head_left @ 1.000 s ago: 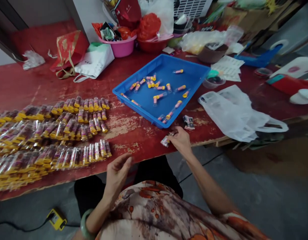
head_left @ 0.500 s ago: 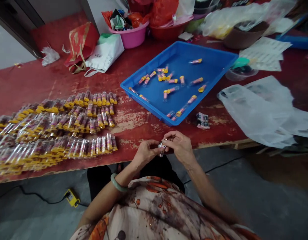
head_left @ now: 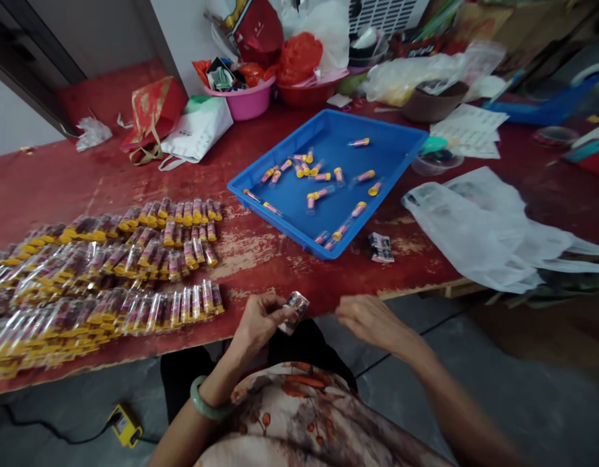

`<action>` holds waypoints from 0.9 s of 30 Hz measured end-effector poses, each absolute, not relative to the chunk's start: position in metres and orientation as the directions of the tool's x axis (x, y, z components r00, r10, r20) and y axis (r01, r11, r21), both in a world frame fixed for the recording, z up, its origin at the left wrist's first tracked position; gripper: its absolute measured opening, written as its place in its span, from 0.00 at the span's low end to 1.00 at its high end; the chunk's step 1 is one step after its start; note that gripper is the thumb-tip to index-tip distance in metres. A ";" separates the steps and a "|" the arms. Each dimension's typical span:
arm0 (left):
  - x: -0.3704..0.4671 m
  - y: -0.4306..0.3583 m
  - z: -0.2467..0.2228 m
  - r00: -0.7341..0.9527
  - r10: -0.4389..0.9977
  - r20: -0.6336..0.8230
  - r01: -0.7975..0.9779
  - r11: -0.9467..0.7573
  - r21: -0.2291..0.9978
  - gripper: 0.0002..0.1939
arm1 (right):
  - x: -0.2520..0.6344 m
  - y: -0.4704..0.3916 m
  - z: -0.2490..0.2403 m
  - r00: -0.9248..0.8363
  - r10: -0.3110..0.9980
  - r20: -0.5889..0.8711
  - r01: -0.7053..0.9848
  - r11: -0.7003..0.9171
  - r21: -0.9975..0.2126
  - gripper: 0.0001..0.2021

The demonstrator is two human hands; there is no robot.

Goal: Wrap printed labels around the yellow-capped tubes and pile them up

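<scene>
A small packet [head_left: 294, 310] is being pinched in the left hand [head_left: 260, 322], while the right hand [head_left: 370, 321] is being held loosely open, empty, beside it.

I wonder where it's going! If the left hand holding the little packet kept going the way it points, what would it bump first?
Probably the blue tray; the left hand and packet point there, though depth is unclear.

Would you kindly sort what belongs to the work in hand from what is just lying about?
In hand:
left hand holding wrapped tube
right hand
blue tray of tubes
wrapped rows

Lying about:
pink basin
plastic bag
papers
</scene>
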State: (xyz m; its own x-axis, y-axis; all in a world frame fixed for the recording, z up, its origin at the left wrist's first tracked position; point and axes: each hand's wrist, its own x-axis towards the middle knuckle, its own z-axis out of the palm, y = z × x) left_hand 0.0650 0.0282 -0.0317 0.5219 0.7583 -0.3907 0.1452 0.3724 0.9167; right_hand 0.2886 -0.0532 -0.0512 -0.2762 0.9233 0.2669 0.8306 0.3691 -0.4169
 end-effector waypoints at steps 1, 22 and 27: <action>0.062 0.031 -0.031 0.489 0.791 -0.366 0.086 0.374 0.923 0.14 | 0.300 -0.054 -0.045 -0.359 0.903 0.237 0.791 0.429 -0.436 0.11; 0.075 0.036 -0.088 -0.104 0.982 -0.157 -0.001 0.158 0.988 0.15 | 0.502 0.238 -0.023 0.056 0.891 -0.450 0.986 -0.119 -0.113 0.17; 0.077 0.036 -0.091 -0.163 0.965 -0.205 0.057 0.216 0.975 0.17 | 0.549 0.287 -0.020 0.203 0.960 -0.194 0.975 -0.216 -0.048 0.19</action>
